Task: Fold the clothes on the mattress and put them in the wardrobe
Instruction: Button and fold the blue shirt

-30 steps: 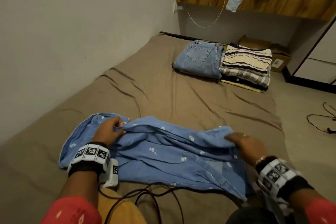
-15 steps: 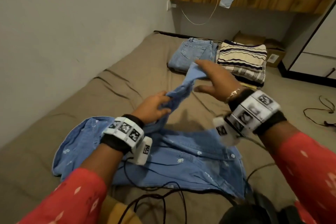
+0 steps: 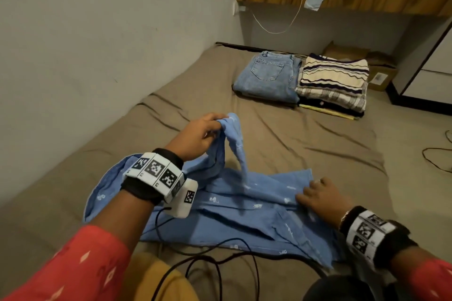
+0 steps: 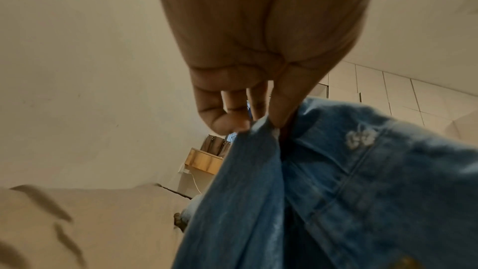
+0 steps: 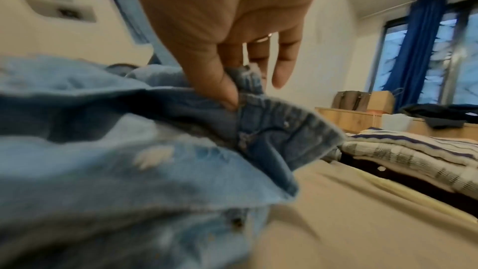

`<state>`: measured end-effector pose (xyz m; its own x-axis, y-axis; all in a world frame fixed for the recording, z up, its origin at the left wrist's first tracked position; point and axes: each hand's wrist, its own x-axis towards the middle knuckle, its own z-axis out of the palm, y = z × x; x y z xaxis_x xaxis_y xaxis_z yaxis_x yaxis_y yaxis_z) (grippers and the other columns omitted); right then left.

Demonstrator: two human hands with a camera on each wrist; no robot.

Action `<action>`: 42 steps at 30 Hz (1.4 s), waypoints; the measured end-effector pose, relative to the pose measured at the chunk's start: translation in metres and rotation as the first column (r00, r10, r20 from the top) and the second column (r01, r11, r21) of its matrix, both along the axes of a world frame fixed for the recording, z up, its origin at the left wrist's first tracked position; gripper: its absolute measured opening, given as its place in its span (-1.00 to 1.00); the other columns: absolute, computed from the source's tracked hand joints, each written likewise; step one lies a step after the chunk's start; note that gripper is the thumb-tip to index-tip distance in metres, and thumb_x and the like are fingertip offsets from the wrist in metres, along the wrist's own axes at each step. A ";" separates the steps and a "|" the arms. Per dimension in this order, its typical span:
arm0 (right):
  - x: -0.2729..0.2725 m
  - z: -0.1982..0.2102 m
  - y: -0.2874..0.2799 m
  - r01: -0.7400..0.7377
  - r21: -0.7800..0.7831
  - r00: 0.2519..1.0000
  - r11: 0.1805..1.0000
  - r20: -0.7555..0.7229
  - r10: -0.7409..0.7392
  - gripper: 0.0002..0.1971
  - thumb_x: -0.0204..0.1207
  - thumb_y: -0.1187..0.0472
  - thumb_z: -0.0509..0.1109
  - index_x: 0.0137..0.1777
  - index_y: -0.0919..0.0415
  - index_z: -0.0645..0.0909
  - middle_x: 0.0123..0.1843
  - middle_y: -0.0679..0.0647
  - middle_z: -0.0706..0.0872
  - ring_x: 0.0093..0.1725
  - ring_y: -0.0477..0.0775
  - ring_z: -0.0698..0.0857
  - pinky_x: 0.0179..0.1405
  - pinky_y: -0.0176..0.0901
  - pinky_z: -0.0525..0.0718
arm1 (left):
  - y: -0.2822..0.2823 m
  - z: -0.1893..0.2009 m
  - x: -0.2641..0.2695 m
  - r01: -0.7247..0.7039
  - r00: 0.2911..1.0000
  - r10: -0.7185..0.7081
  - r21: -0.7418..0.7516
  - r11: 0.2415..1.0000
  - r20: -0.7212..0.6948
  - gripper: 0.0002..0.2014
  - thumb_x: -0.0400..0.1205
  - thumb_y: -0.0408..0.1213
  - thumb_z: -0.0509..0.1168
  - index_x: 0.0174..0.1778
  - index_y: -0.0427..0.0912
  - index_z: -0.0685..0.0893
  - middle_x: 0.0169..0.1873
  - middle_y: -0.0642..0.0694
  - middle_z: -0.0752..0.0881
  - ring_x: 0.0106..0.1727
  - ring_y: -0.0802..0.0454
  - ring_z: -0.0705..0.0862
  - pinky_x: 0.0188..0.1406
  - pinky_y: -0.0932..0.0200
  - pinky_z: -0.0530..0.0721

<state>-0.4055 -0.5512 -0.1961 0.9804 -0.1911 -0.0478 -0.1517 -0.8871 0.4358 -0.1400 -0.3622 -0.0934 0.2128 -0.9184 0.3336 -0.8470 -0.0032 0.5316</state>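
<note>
The left hand pinches a shirt sleeve raised at 11 o'clock, while the right hand pinches its edge on the mattress at 3 o'clock.

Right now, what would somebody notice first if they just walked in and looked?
First, the blue shirt spread on the brown mattress, with the left hand lifting a part of it and the right hand pinching its far edge. Next, the folded jeans and the striped pile side by side at the far end.
</note>
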 end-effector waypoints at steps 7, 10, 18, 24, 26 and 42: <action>0.008 0.047 0.030 0.248 0.742 0.945 0.623 -0.043 -0.324 -0.20 0.27 -0.45 0.24 0.43 0.00 0.38 0.24 -0.01 0.55 0.23 -0.03 0.55 0.18 -0.18 0.50 | 0.004 0.009 -0.012 -0.002 0.999 0.001 0.017 1.000 0.053 -0.82 0.57 -0.52 0.20 -0.06 -0.40 0.71 0.23 -0.24 0.61 0.06 -0.16 0.63 0.02 0.22 0.49; 0.042 0.063 0.059 -0.026 0.999 0.895 0.026 0.035 -0.445 -0.03 0.33 0.07 0.55 0.60 -0.10 -0.04 0.23 -0.03 0.48 0.26 -0.06 0.51 0.08 -0.21 0.59 | 0.002 0.011 -0.022 0.105 0.993 -0.111 0.143 0.984 0.041 -0.82 0.56 -0.51 0.18 -0.07 -0.42 0.70 0.37 -0.21 0.49 0.17 -0.06 0.57 0.00 0.36 0.47; 0.094 0.061 0.082 -0.206 0.858 0.730 -0.470 -0.185 -0.658 -0.53 0.54 0.11 0.36 0.41 0.04 0.32 0.10 0.16 0.61 0.07 0.08 0.63 -0.15 -0.01 0.70 | 0.081 -0.053 0.041 -0.152 0.968 0.228 0.470 0.869 -0.108 -0.70 0.36 -0.01 0.46 -0.07 0.08 0.56 0.05 0.03 0.63 0.18 0.01 0.58 0.06 0.31 0.44; 0.090 0.015 0.128 0.122 0.858 0.945 0.500 0.053 -0.322 0.24 0.18 -0.24 0.50 0.57 -0.11 -0.42 0.66 0.10 -0.16 0.63 0.12 -0.01 0.52 -0.01 0.31 | 0.094 -0.087 0.062 -0.275 0.936 0.351 0.606 0.747 -0.008 -0.50 0.53 -0.08 0.42 0.32 -0.14 0.43 -0.02 -0.04 0.52 0.02 0.04 0.52 -0.08 0.25 0.37; 0.088 0.006 0.129 0.147 0.752 0.941 0.643 0.093 -0.325 0.15 0.43 0.16 0.39 0.40 -0.26 -0.67 0.67 0.15 -0.18 0.63 0.23 0.07 0.45 0.03 0.38 | 0.089 -0.087 0.064 -0.304 0.932 0.359 0.627 0.717 0.041 -0.62 0.54 -0.09 0.41 0.17 -0.13 0.46 -0.13 -0.03 0.52 -0.05 0.02 0.50 -0.16 0.22 0.33; 0.026 -0.051 0.046 0.115 0.280 0.992 0.953 -0.075 -0.098 0.43 -0.41 0.18 0.75 0.59 0.19 0.11 0.46 0.33 0.46 -0.04 0.23 0.80 -0.44 0.20 0.70 | 0.137 -0.111 0.068 -0.363 0.906 0.131 0.582 0.728 0.402 -0.66 0.55 -0.24 0.22 0.26 -0.10 0.52 0.20 -0.13 0.63 0.23 -0.08 0.60 0.13 0.08 0.51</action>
<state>-0.3799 -0.5049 -0.2474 0.9488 -0.2641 -0.1730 -0.2331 -0.9556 0.1804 -0.0723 -0.2251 -0.2044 0.4543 -0.8650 -0.2129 -0.8814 -0.4712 0.0334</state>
